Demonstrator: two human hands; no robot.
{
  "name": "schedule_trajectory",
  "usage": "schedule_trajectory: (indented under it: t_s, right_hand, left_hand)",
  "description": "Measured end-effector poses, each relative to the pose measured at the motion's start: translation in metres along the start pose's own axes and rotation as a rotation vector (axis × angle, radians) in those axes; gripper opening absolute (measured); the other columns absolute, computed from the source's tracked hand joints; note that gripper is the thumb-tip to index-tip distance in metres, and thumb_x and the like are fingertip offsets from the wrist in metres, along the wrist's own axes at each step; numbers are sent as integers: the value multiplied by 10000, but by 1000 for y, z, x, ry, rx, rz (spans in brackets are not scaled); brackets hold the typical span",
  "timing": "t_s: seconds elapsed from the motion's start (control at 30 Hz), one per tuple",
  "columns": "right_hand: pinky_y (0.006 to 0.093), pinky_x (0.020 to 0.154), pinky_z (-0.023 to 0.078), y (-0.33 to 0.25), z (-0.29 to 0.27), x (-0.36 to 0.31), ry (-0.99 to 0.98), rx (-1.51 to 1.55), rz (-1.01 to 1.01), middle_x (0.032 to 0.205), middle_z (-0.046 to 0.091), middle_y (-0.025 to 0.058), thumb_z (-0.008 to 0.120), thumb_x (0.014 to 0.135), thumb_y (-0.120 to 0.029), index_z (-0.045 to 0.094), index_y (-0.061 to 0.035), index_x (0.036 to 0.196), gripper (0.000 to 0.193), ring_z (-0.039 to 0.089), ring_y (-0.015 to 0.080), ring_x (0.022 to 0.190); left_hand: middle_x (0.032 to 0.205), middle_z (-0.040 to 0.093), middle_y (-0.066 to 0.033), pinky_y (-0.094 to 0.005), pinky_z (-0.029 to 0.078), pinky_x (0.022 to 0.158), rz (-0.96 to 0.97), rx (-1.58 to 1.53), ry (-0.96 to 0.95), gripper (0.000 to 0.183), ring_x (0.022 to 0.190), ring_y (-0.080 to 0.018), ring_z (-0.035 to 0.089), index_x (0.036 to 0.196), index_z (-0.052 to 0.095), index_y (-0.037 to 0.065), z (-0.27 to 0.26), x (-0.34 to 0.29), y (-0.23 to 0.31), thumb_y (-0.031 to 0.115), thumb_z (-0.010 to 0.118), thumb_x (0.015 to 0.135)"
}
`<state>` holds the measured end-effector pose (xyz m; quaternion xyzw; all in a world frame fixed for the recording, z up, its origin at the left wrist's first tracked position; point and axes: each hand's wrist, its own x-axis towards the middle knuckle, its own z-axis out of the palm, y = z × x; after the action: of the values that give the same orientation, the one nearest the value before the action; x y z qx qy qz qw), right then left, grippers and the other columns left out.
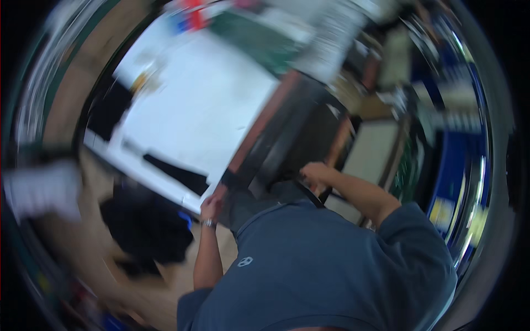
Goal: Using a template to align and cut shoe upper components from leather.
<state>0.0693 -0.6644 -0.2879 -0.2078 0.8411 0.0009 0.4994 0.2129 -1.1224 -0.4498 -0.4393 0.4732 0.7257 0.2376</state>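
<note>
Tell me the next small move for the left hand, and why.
Probably shift the left hand onto the black strip: it lies on the white tabletop, close by that hand, while the right hand is farther off. Blur hides what either hand grips.

We can read no text, number or sign. Taking the white tabletop [187, 116] as reference, we note two marked surfaces. Below it and to its right, the grey-blue shirt [331, 270] bears a small pale emblem [244, 262] — its detail is too small to identify. Well to its right, the blue panels [451, 157] carry yellow and white patches [442, 213] — blurred, with characters we cannot resolve.
</note>
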Motion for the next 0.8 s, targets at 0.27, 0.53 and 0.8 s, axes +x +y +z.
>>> schedule_trajectory:
  t_s: [0.27, 0.53, 0.8]
  right_hand:
    - [493, 882, 594, 101, 106, -202, 1064, 715, 469, 1068, 737, 174, 726, 962, -249, 714, -42, 1122, 262, 716, 395, 1040]
    - [454, 861, 552, 97, 219, -342, 1712, 858, 780, 1019, 720, 121, 756, 923, -151, 735, -48, 1028, 148, 691, 351, 1004]
    - [460, 1070, 499, 163, 304, -407, 1678, 786, 1570, 1342, 645, 155, 829, 854, -167, 701, -33, 1229, 418, 593, 371, 1279]
  left_hand:
    - [701, 577, -5, -389, 656, 651, -74, 670, -164, 234, 712, -182, 712, 1283, 664, 91, 180, 1, 117, 216, 633, 1088]
    - [740, 601, 13, -270, 582, 640, 230, 1093, -616, 305, 727, -144, 691, 1337, 640, 43, 545, -64, 102, 248, 601, 1114]
    - [942, 754, -38, -306, 606, 877, 269, 1362, -1204, 300, 944, -167, 747, 1365, 637, 20, 755, -210, -31, 178, 604, 1112]
